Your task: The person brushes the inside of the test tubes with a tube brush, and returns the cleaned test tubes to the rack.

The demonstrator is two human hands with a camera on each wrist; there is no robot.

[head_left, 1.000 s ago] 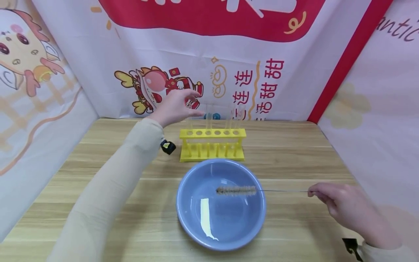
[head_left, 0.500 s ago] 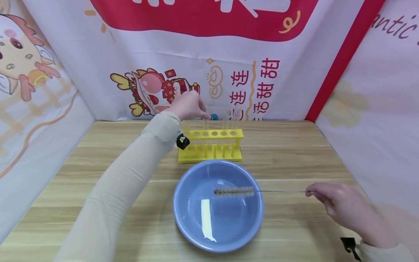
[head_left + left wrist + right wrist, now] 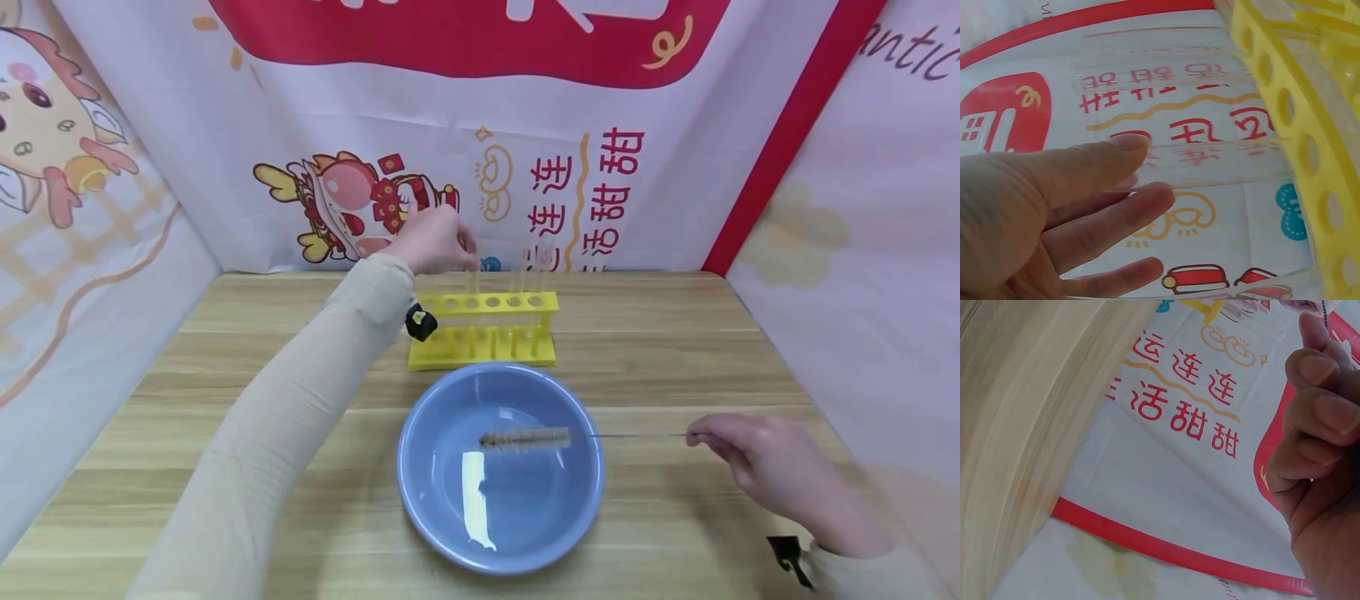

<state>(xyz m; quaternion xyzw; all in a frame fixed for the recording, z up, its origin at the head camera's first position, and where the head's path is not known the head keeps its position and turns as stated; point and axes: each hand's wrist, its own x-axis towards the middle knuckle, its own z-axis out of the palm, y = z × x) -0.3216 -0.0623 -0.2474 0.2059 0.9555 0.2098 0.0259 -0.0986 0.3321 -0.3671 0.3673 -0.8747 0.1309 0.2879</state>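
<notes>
My left hand (image 3: pixel 435 239) reaches to the yellow rack (image 3: pixel 545 301) at the back; in the left wrist view, the thumb and fingers of that hand (image 3: pixel 1079 206) pinch the upper end of a clear test tube (image 3: pixel 1229 164), whose other end stands in the rack (image 3: pixel 1310 150). Several more clear tubes stand in the rack. On the right, my right hand (image 3: pixel 780 471) grips the thin wire handle of a bristle brush (image 3: pixel 525 439), held level with its bristles over the blue basin (image 3: pixel 420 517). The right wrist view shows the curled fingers of this hand (image 3: pixel 1322 431).
The basin stands on the wooden table (image 3: pixel 660 517) just in front of the rack. A printed cloth (image 3: pixel 360 108) hangs behind the table, with more cloth at both sides. My left forearm (image 3: pixel 277 433) crosses the table's left part.
My left hand has moved right onto a tube's upper end, and its fingers have closed on it. The brush and right hand have shifted slightly left.
</notes>
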